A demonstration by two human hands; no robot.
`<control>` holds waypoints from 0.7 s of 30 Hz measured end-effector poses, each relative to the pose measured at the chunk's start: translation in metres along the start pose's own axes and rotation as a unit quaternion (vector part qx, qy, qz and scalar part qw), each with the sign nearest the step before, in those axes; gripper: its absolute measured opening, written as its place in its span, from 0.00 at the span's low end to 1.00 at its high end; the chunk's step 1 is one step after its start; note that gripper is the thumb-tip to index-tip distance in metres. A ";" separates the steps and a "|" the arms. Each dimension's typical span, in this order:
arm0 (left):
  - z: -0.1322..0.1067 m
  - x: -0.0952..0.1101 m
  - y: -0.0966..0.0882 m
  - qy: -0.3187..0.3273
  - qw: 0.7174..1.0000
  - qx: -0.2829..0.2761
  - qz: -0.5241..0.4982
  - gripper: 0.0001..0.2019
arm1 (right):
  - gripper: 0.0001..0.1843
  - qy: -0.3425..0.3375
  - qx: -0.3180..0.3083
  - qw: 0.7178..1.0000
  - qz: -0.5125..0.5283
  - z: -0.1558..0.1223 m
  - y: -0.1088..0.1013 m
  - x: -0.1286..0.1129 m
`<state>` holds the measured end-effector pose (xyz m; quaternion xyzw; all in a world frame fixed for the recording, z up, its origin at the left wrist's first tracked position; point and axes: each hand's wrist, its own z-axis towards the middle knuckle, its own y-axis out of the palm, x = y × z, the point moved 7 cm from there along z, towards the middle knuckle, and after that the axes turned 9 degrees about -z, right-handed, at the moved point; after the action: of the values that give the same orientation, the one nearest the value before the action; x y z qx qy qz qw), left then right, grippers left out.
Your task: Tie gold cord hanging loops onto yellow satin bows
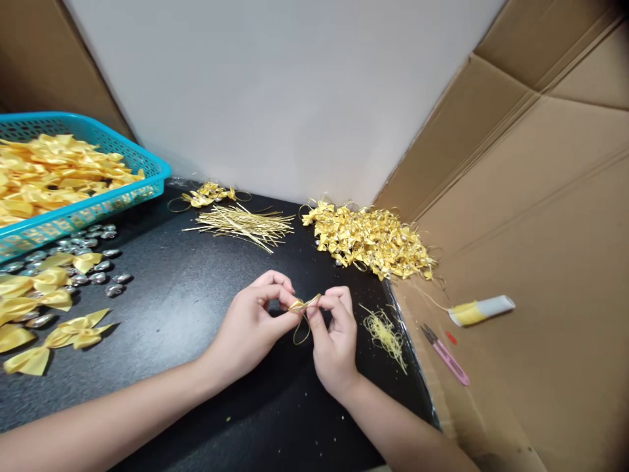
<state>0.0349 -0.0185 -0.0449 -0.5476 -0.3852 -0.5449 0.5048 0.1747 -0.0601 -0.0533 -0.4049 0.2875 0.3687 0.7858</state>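
My left hand (253, 321) and my right hand (337, 331) meet over the black table (187, 308), both pinched on a thin gold cord (303, 308). The cord runs between my fingertips and a loop of it hangs down below them. A bundle of cut gold cords (243, 225) lies beyond my hands. To the right of it sits a heap of finished yellow bows with cords (373, 239). A small tuft of gold cord trimmings (386, 334) lies just right of my right hand.
A teal basket (98, 206) full of yellow satin bows stands at far left, with loose bows (54, 334) and silver beads (91, 262) in front. Pink snips (447, 356) and a ribbon roll (481, 309) lie on the cardboard (540, 262) at right.
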 end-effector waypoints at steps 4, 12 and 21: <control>0.004 -0.012 0.001 -0.031 0.999 -0.012 -0.013 0.09 | 0.07 -0.033 0.004 0.999 -0.017 0.002 0.001 -0.003; 0.021 -0.041 -0.005 -0.096 0.995 -0.016 -0.038 0.12 | 0.07 -0.070 -0.019 0.986 0.149 0.005 -0.019 -0.015; 0.025 -0.056 -0.007 -0.091 0.995 -0.008 -0.044 0.12 | 0.06 -0.127 0.116 0.939 0.296 0.027 -0.114 -0.046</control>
<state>0.0267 0.0145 -0.0961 -0.5812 -0.4487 -0.5176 0.4393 0.2458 -0.0990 0.0435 -0.1569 0.3333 0.5971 0.7126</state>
